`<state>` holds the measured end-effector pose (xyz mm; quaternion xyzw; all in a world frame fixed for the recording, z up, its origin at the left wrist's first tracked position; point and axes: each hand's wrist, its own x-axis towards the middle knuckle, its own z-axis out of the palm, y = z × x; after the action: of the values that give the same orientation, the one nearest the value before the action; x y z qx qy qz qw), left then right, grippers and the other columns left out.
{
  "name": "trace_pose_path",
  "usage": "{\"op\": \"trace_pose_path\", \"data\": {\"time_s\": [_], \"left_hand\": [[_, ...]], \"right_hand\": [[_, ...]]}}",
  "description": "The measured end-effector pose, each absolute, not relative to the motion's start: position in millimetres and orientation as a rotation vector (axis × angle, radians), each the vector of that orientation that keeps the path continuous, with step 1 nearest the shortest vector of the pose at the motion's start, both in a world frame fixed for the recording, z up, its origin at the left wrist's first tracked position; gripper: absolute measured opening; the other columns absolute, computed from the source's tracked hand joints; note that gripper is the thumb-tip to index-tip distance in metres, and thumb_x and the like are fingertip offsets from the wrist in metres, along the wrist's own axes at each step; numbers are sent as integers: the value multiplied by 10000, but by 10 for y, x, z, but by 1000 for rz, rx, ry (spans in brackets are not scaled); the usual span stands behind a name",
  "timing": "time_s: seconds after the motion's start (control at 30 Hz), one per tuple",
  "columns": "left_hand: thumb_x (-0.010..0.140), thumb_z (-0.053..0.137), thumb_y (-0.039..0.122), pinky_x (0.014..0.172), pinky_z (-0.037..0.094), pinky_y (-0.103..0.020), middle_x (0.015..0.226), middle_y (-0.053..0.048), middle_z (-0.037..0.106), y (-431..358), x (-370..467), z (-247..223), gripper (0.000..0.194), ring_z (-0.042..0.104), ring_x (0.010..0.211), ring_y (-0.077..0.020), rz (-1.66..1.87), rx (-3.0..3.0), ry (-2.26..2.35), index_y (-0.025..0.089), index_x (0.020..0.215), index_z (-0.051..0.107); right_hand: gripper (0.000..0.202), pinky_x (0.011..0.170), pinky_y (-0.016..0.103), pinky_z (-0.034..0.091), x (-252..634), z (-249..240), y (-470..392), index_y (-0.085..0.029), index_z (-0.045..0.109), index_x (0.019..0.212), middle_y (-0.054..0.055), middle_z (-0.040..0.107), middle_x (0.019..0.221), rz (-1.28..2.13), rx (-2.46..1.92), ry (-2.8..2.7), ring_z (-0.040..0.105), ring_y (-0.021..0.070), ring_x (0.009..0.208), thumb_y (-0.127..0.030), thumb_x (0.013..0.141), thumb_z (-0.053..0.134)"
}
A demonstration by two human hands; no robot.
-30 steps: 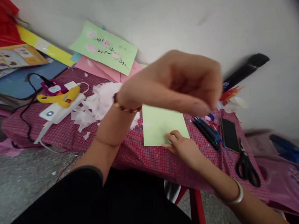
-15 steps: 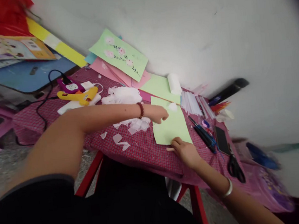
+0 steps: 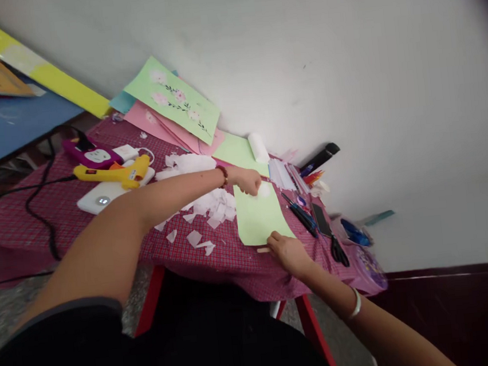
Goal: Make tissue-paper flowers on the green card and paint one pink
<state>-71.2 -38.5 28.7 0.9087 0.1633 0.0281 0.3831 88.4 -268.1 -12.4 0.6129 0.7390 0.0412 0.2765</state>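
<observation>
The green sheet (image 3: 260, 222) lies lengthwise away from the body on the tabletop (image 3: 231, 273). The left hand (image 3: 247, 180) curls over its far end, the right hand (image 3: 288, 252) bends at its near edge; I cannot tell what either grips.

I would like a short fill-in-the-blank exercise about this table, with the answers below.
The right hand is at the near edge of a light ____ sheet.
The glue gun is bright ____.
The beaded bracelet is on the ____ wrist.
The scissors have ____ handles.

Missing words: green; yellow; left; black.
</observation>
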Motion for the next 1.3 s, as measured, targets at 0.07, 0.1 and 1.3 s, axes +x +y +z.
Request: {"op": "trace_pose_path", "data": {"time_s": [0.07, 0.1, 1.3], "left_hand": [[620, 614, 166, 540, 348, -247, 572, 8, 565, -343, -807, 349, 52, 481, 535, -108, 166, 2199, 353, 157, 612, 563], [623, 617, 174, 539, 347, -242, 566, 11, 562, -340, -843, 361, 65, 486, 535, -104, 206, 2139, 325, 158, 609, 556], [702, 418, 47, 759, 422, -290, 869, -48, 559, -1686, -100, 17, 154, 533, 829, -182, -271, 2492, 697, 196, 708, 380]], "right_hand": [[177, 625, 269, 423, 713, -76, -2758, -175, 597, 980, 77, 639, 981, 74, 1625, 1992, 650, 182, 796, -266, 975, 445], [161, 631, 268, 432, 616, -63, -2787, -178, 596, 981, 77, 641, 982, 50, 1608, 2009, 653, 184, 810, -258, 967, 458], [333, 1086, 425, 376, 2443, -600, -1665, -115, 691, 1091, 144, 670, 1236, -712, 1967, 2848, 582, 236, 1201, -91, 901, 418]]}}
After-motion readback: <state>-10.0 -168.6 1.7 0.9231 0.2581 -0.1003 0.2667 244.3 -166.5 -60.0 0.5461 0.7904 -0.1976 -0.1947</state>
